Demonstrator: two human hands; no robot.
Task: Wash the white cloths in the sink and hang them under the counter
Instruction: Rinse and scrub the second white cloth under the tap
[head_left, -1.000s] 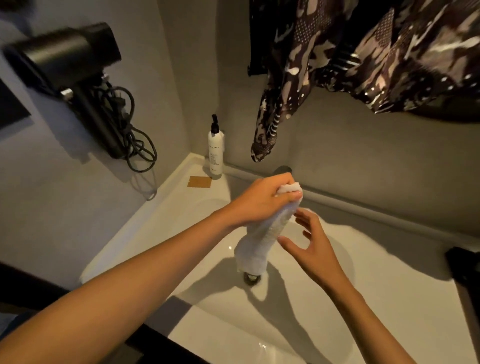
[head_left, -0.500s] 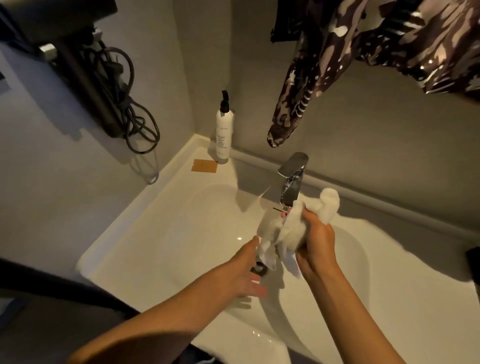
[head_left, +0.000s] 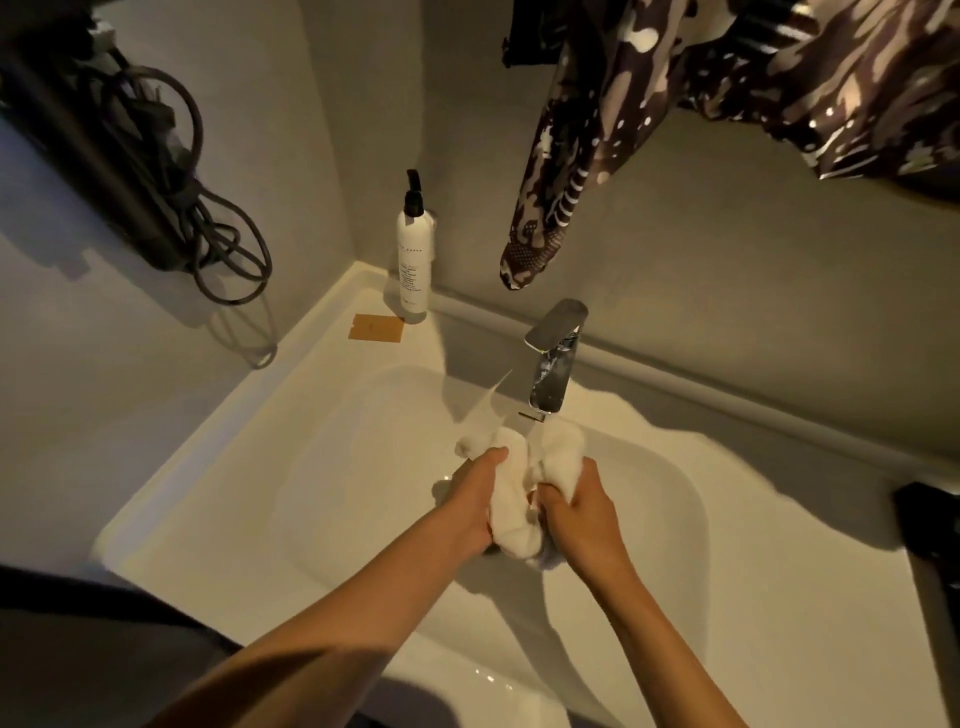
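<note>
Both hands, left (head_left: 475, 501) and right (head_left: 582, 512), clench a bunched white cloth (head_left: 511, 499) under the chrome tap (head_left: 553, 358); beyond-left, the white pump bottle's (head_left: 414, 260) label is too small to read.

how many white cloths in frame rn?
1: the white cloth is bunched between the left hand and right hand, over the sink below the faucet. Others may be out of view.

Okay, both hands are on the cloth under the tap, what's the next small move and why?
Probably rub the bunched white cloth between the left hand and right hand: both grip it just below the faucet, over the sink.
</note>
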